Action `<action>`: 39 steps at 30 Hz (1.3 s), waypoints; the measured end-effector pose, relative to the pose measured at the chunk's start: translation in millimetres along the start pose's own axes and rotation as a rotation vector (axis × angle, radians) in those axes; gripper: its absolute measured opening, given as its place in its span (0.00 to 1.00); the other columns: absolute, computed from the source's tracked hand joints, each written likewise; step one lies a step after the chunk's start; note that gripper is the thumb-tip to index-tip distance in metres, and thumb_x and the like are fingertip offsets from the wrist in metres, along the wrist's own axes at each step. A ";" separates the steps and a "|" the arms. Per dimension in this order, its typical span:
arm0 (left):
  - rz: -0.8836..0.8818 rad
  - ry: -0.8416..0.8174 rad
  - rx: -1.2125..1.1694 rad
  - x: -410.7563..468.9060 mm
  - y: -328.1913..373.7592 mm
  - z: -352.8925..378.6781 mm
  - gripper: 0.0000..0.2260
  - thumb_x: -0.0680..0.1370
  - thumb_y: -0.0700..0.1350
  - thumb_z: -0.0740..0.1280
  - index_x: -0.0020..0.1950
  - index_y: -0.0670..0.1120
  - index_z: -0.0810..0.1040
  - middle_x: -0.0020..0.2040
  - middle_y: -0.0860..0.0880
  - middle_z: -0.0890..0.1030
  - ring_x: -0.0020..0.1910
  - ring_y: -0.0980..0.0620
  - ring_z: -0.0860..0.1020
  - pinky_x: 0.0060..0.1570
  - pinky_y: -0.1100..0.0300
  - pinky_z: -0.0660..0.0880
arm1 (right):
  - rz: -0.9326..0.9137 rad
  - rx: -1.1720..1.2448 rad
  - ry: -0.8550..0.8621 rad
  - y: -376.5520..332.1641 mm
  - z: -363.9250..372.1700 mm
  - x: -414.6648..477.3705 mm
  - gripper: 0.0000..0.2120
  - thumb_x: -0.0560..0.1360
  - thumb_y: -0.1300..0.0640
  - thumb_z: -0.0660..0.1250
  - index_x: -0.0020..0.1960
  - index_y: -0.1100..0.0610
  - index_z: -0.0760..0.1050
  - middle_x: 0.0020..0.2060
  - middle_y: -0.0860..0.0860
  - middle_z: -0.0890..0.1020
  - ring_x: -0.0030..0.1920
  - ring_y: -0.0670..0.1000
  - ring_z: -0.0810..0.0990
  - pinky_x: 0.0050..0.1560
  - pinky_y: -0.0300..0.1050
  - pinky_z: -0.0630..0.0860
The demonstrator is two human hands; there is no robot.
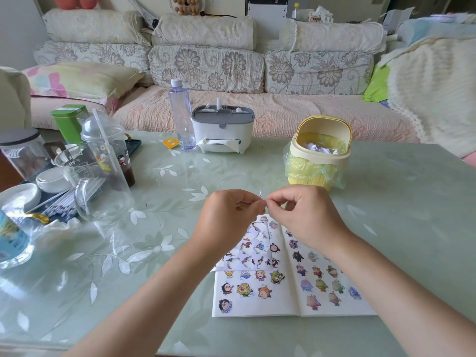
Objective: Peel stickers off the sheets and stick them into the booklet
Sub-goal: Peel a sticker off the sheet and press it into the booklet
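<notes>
An open white booklet lies flat on the table with several cartoon stickers on both pages. A sticker sheet with several stickers and some blank holes rests across the top of its left page. Above the booklet, my left hand and my right hand meet fingertip to fingertip. Together they pinch a tiny sticker, whose thin pale tip sticks up between the fingers. Most of the sticker is hidden by my fingers.
A small yellow lidded bin with crumpled paper stands behind my right hand. A white tissue box and a water bottle stand further back. Plastic cups, jars, dishes and straws crowd the table's left side.
</notes>
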State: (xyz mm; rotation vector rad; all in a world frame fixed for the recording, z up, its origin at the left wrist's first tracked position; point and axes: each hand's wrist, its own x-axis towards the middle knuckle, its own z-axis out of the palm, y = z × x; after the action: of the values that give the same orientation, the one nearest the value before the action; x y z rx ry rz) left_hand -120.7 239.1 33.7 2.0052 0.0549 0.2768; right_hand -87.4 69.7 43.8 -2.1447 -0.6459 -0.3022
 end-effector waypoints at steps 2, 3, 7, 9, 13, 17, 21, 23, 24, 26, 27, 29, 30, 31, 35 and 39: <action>0.027 0.004 0.042 -0.6 -1.7 0.8 0.04 0.77 0.46 0.71 0.42 0.51 0.84 0.36 0.57 0.85 0.37 0.59 0.82 0.40 0.54 0.82 | -0.036 -0.047 0.011 0.5 0.9 -0.4 0.07 0.72 0.58 0.73 0.37 0.48 0.84 0.33 0.39 0.82 0.26 0.52 0.74 0.29 0.46 0.74; 0.039 0.006 0.054 -0.7 -2.2 1.4 0.04 0.76 0.46 0.71 0.42 0.50 0.84 0.36 0.56 0.85 0.36 0.59 0.82 0.40 0.53 0.82 | -0.042 -0.059 0.016 0.6 1.1 -0.2 0.08 0.72 0.57 0.74 0.36 0.47 0.83 0.32 0.38 0.82 0.25 0.50 0.74 0.29 0.45 0.74; 0.066 -0.012 0.060 0.8 -1.6 2.1 0.04 0.76 0.45 0.69 0.43 0.50 0.83 0.37 0.53 0.84 0.36 0.54 0.81 0.39 0.49 0.82 | 0.020 -0.011 -0.012 -0.7 2.1 1.3 0.10 0.73 0.58 0.73 0.36 0.45 0.81 0.28 0.35 0.79 0.24 0.44 0.71 0.29 0.35 0.69; 0.063 -0.044 0.028 0.7 0.0 1.1 0.04 0.77 0.45 0.68 0.43 0.50 0.82 0.38 0.51 0.84 0.39 0.48 0.82 0.39 0.46 0.81 | 0.088 0.071 -0.043 -1.6 1.9 2.4 0.10 0.75 0.58 0.71 0.37 0.47 0.82 0.28 0.37 0.80 0.25 0.42 0.73 0.31 0.33 0.70; 0.007 -0.098 -0.105 0.9 1.6 0.6 0.06 0.80 0.44 0.66 0.44 0.47 0.80 0.38 0.48 0.84 0.39 0.43 0.81 0.37 0.47 0.80 | 0.216 0.259 -0.088 -1.0 -0.2 4.9 0.06 0.77 0.58 0.70 0.42 0.52 0.82 0.29 0.42 0.82 0.27 0.44 0.77 0.30 0.34 0.70; 0.014 -0.147 -0.166 2.3 0.4 0.4 0.07 0.81 0.44 0.65 0.45 0.45 0.79 0.37 0.54 0.82 0.38 0.55 0.79 0.36 0.57 0.78 | 0.232 0.390 -0.078 0.4 -2.1 5.5 0.01 0.74 0.55 0.75 0.45 0.52 0.85 0.36 0.52 0.86 0.29 0.50 0.80 0.27 0.34 0.71; 0.037 -0.160 -0.168 3.0 -0.1 0.5 0.07 0.81 0.45 0.65 0.45 0.47 0.79 0.38 0.54 0.82 0.39 0.56 0.79 0.36 0.59 0.77 | 0.243 0.338 -0.057 4.9 -3.5 5.7 0.03 0.75 0.53 0.74 0.45 0.50 0.85 0.33 0.56 0.85 0.25 0.46 0.76 0.28 0.37 0.71; 0.033 -0.156 -0.172 3.1 0.5 1.5 0.07 0.81 0.45 0.65 0.45 0.47 0.79 0.38 0.54 0.82 0.39 0.56 0.79 0.36 0.60 0.77 | 0.252 0.355 -0.073 5.5 -2.6 5.6 0.04 0.77 0.55 0.72 0.45 0.51 0.84 0.36 0.56 0.85 0.29 0.49 0.79 0.29 0.41 0.73; 0.024 -0.154 -0.182 3.1 1.1 2.5 0.07 0.81 0.45 0.65 0.45 0.47 0.79 0.38 0.54 0.82 0.39 0.56 0.79 0.37 0.60 0.77 | 0.261 0.371 -0.078 6.0 -1.8 5.7 0.04 0.77 0.55 0.71 0.45 0.52 0.84 0.38 0.55 0.86 0.30 0.50 0.80 0.29 0.43 0.73; 0.006 -0.151 -0.207 3.3 2.7 4.0 0.06 0.81 0.44 0.65 0.45 0.46 0.79 0.40 0.52 0.83 0.40 0.56 0.79 0.38 0.59 0.78 | 0.276 0.394 -0.079 6.7 -0.9 5.9 0.04 0.78 0.56 0.70 0.46 0.53 0.83 0.41 0.54 0.86 0.31 0.52 0.80 0.28 0.44 0.73; 0.001 -0.153 -0.212 3.8 3.5 4.5 0.06 0.81 0.44 0.65 0.46 0.46 0.79 0.42 0.52 0.84 0.40 0.56 0.79 0.38 0.58 0.79 | 0.275 0.389 -0.074 6.8 -1.2 5.9 0.05 0.78 0.56 0.70 0.46 0.53 0.83 0.41 0.53 0.86 0.31 0.52 0.80 0.28 0.44 0.72; -0.008 -0.166 -0.215 5.0 4.6 5.0 0.06 0.82 0.45 0.64 0.49 0.46 0.80 0.45 0.51 0.85 0.42 0.56 0.80 0.40 0.57 0.79 | 0.262 0.350 -0.044 7.6 -2.5 5.7 0.05 0.78 0.56 0.70 0.45 0.53 0.83 0.38 0.49 0.86 0.29 0.49 0.79 0.29 0.42 0.72; -0.014 -0.175 -0.219 5.5 5.0 5.3 0.07 0.82 0.46 0.64 0.50 0.46 0.81 0.46 0.51 0.85 0.42 0.56 0.80 0.40 0.56 0.80 | 0.255 0.327 -0.028 8.4 -3.6 5.5 0.05 0.78 0.56 0.70 0.45 0.53 0.83 0.35 0.46 0.85 0.26 0.47 0.78 0.29 0.39 0.71; -0.018 -0.179 -0.218 6.0 5.3 5.8 0.07 0.82 0.47 0.65 0.50 0.46 0.82 0.46 0.51 0.85 0.42 0.55 0.80 0.40 0.56 0.80 | 0.252 0.307 -0.019 9.0 -4.7 5.2 0.05 0.79 0.56 0.70 0.45 0.54 0.82 0.32 0.43 0.83 0.24 0.44 0.76 0.28 0.35 0.70; 0.021 -0.111 -0.146 9.0 7.2 11.1 0.05 0.78 0.47 0.71 0.46 0.46 0.82 0.41 0.48 0.85 0.42 0.46 0.82 0.34 0.58 0.80 | 0.269 0.298 -0.032 10.4 -5.8 5.5 0.05 0.79 0.57 0.69 0.46 0.55 0.82 0.33 0.45 0.84 0.24 0.44 0.76 0.27 0.37 0.70; 0.025 -0.106 -0.106 14.0 8.9 15.7 0.05 0.78 0.46 0.71 0.43 0.47 0.81 0.39 0.53 0.85 0.41 0.46 0.82 0.35 0.50 0.80 | 0.329 0.345 -0.031 17.1 -6.0 7.2 0.05 0.80 0.57 0.68 0.47 0.55 0.82 0.42 0.53 0.85 0.29 0.50 0.80 0.27 0.44 0.72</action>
State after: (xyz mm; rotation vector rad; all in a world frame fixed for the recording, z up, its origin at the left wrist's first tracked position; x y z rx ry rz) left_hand -104.4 223.5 37.6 1.9126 -0.0517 0.1850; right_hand -72.0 58.9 39.1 -1.8842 -0.3241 0.0216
